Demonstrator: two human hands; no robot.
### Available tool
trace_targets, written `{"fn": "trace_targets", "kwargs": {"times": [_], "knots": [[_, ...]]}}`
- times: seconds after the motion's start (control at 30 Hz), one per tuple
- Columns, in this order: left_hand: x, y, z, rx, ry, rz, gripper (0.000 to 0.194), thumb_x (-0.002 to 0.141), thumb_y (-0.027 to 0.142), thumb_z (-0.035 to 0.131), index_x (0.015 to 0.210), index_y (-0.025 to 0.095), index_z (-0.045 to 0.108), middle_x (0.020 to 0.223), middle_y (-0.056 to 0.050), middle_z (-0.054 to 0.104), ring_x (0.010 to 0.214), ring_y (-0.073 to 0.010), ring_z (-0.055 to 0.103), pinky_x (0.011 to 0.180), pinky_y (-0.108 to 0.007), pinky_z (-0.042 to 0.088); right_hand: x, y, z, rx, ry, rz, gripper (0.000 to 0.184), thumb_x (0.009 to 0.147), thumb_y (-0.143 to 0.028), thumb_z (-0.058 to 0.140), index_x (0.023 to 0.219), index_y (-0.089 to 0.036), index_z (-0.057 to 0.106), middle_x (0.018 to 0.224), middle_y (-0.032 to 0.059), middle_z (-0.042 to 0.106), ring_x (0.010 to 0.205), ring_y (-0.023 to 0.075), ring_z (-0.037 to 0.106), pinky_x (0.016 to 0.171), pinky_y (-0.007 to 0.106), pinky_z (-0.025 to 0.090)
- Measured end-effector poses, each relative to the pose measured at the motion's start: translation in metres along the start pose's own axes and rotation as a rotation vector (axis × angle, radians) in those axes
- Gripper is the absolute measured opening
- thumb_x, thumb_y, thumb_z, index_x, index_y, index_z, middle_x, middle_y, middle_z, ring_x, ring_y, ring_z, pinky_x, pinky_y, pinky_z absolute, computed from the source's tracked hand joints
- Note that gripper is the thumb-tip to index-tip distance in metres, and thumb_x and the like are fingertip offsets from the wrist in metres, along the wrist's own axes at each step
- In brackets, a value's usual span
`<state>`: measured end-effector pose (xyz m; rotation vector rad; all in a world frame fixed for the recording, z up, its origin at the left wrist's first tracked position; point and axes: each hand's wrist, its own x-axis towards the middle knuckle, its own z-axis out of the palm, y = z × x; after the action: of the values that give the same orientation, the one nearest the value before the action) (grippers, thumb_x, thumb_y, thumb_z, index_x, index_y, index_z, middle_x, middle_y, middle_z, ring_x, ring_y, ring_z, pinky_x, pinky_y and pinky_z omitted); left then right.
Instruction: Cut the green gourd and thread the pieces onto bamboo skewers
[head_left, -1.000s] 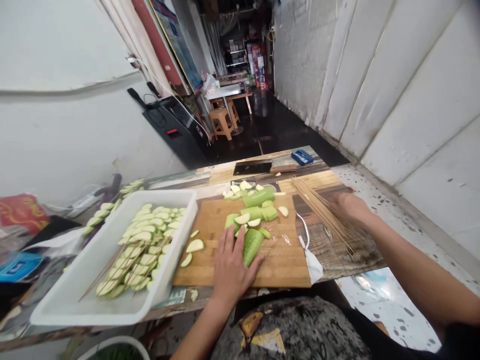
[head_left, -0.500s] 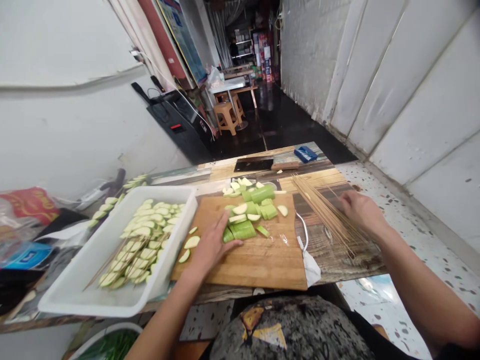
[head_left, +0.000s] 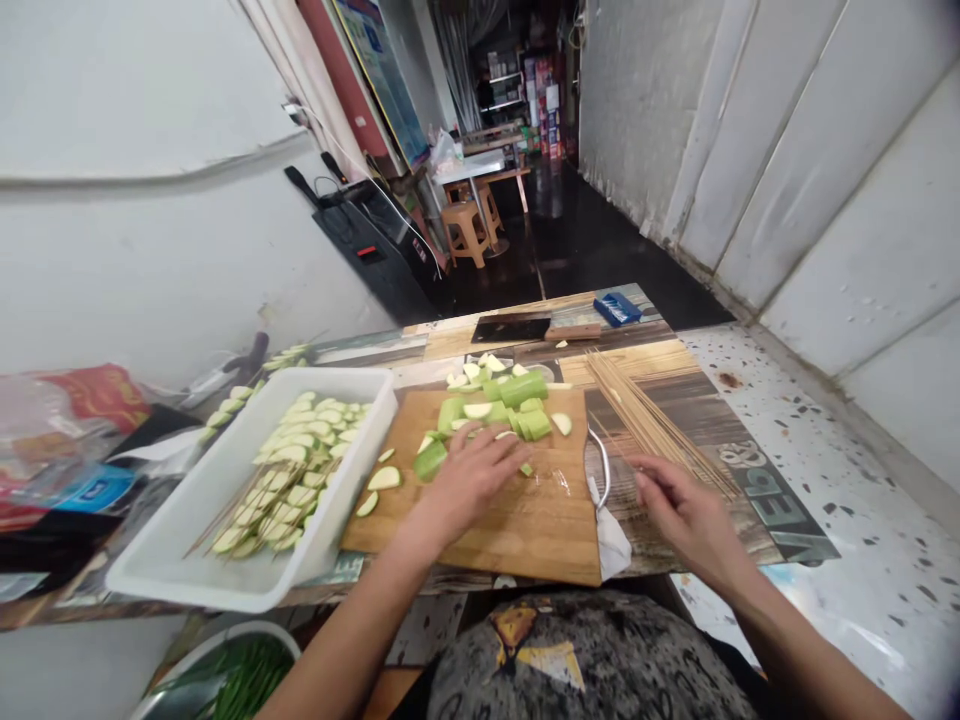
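Note:
My left hand (head_left: 476, 478) lies over the cut green squash on the wooden cutting board (head_left: 517, 545), its fingers stretched across some pieces and partly covering them. A squash chunk (head_left: 430, 461) sits beside its wrist side, and more squash pieces (head_left: 534, 422) are grouped beyond the fingers. Just right of the board, my right hand (head_left: 679, 505) pinches a thin bamboo skewer (head_left: 609, 432), which points up and left. Beyond that hand lies a loose bundle of bamboo skewers (head_left: 652, 420) on the table.
A white plastic tub (head_left: 202, 590) of skewered squash slices (head_left: 300, 470) stands left of the board. A cleaver (head_left: 514, 328) and a blue packet (head_left: 617, 308) lie at the table's far side. Below left is a bowl of green vegetables (head_left: 244, 680).
My right hand has come left from the skewer bundle toward the board, bringing a skewer. My left hand has slid right, onto the squash pieces; one chunk now lies apart at its left.

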<state>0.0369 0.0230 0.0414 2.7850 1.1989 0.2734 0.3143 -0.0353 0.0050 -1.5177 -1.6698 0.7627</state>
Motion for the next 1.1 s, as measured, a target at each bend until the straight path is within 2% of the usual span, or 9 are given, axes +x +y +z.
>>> {"fn": "trace_targets", "kwargs": {"times": [0.13, 0.23, 0.37, 0.47, 0.53, 0.63, 0.8, 0.93, 1.1], "knots": [[0.012, 0.009, 0.012, -0.134, 0.022, -0.033, 0.034, 0.084, 0.013, 0.037, 0.105, 0.026, 0.060, 0.109, -0.004, 0.062, 0.117, -0.0244, 0.043, 0.103, -0.048, 0.014, -0.006, -0.002, 0.018, 0.247, -0.097, 0.075, 0.033, 0.085, -0.038, 0.044, 0.106, -0.017, 0.058, 0.058, -0.0021, 0.053, 0.050, 0.0119, 0.049, 0.046, 0.022, 0.038], [0.008, 0.008, 0.018, -0.369, 0.143, -0.122, 0.028, 0.083, 0.017, 0.042, 0.103, 0.025, 0.060, 0.109, -0.005, 0.062, 0.111, -0.0231, 0.049, 0.101, -0.045, 0.023, -0.005, -0.011, 0.022, 0.274, -0.091, 0.066, 0.031, 0.084, -0.039, 0.046, 0.099, -0.016, 0.061, 0.056, -0.0020, 0.051, 0.049, 0.0111, 0.047, 0.044, 0.021, 0.036], [0.003, 0.014, 0.015, -0.972, 0.430, -0.424, 0.024, 0.081, 0.028, 0.050, 0.103, 0.020, 0.056, 0.097, -0.007, 0.064, 0.085, -0.0180, 0.060, 0.078, -0.033, 0.046, 0.003, -0.037, 0.026, 0.245, -0.067, 0.015, 0.031, 0.084, -0.037, 0.046, 0.102, -0.017, 0.060, 0.053, -0.0027, 0.048, 0.046, 0.0109, 0.045, 0.042, 0.021, 0.034], [0.002, 0.011, 0.007, -1.454, 0.581, -0.602, 0.024, 0.077, 0.031, 0.058, 0.095, 0.016, 0.057, 0.075, -0.002, 0.064, 0.059, -0.0092, 0.056, 0.058, -0.021, 0.046, 0.012, -0.063, 0.039, 0.226, -0.109, -0.059, 0.030, 0.083, -0.035, 0.047, 0.101, -0.017, 0.062, 0.053, -0.0031, 0.047, 0.045, 0.0097, 0.041, 0.042, 0.021, 0.033], [0.000, 0.003, 0.002, -1.699, 0.639, -0.686, 0.022, 0.074, 0.029, 0.062, 0.089, 0.013, 0.059, 0.068, 0.000, 0.061, 0.053, -0.0059, 0.053, 0.052, -0.016, 0.043, 0.018, -0.077, 0.054, 0.268, -0.179, -0.090, 0.030, 0.082, -0.034, 0.048, 0.102, -0.016, 0.063, 0.051, -0.0041, 0.045, 0.043, 0.0087, 0.037, 0.040, 0.020, 0.030], [-0.008, -0.013, -0.005, -1.967, 0.640, -0.779, 0.014, 0.075, 0.021, 0.061, 0.083, 0.011, 0.059, 0.072, -0.003, 0.062, 0.058, -0.0068, 0.056, 0.055, -0.016, 0.047, 0.028, -0.089, 0.075, 0.346, -0.281, -0.074, 0.032, 0.082, -0.035, 0.048, 0.102, -0.015, 0.063, 0.047, -0.0056, 0.042, 0.040, 0.0077, 0.034, 0.038, 0.019, 0.027], [-0.020, -0.028, -0.010, -2.169, 0.604, -0.797, 0.017, 0.077, 0.007, 0.055, 0.094, 0.009, 0.060, 0.087, -0.008, 0.063, 0.064, -0.0050, 0.058, 0.056, -0.012, 0.048, 0.043, -0.093, 0.090, 0.292, -0.320, -0.097, 0.030, 0.081, -0.033, 0.048, 0.099, -0.016, 0.066, 0.068, 0.0019, 0.065, 0.052, 0.0107, 0.052, 0.046, 0.020, 0.039], [-0.023, -0.028, -0.013, -2.208, 0.629, -0.784, 0.015, 0.079, 0.006, 0.053, 0.091, 0.008, 0.060, 0.089, -0.009, 0.063, 0.062, -0.0040, 0.057, 0.054, -0.011, 0.047, 0.049, -0.090, 0.090, 0.252, -0.336, -0.119, 0.029, 0.082, -0.031, 0.048, 0.099, -0.018, 0.067, 0.088, 0.0048, 0.070, 0.072, 0.0163, 0.063, 0.060, 0.025, 0.049], [-0.021, -0.025, -0.014, -2.195, 0.610, -0.864, 0.012, 0.078, 0.010, 0.056, 0.089, 0.010, 0.060, 0.093, -0.010, 0.065, 0.085, -0.0144, 0.063, 0.079, -0.027, 0.052, 0.052, -0.087, 0.088, 0.257, -0.335, -0.135, 0.027, 0.081, -0.029, 0.050, 0.099, -0.020, 0.068, 0.096, 0.0046, 0.070, 0.087, 0.0206, 0.064, 0.071, 0.031, 0.052]]}}
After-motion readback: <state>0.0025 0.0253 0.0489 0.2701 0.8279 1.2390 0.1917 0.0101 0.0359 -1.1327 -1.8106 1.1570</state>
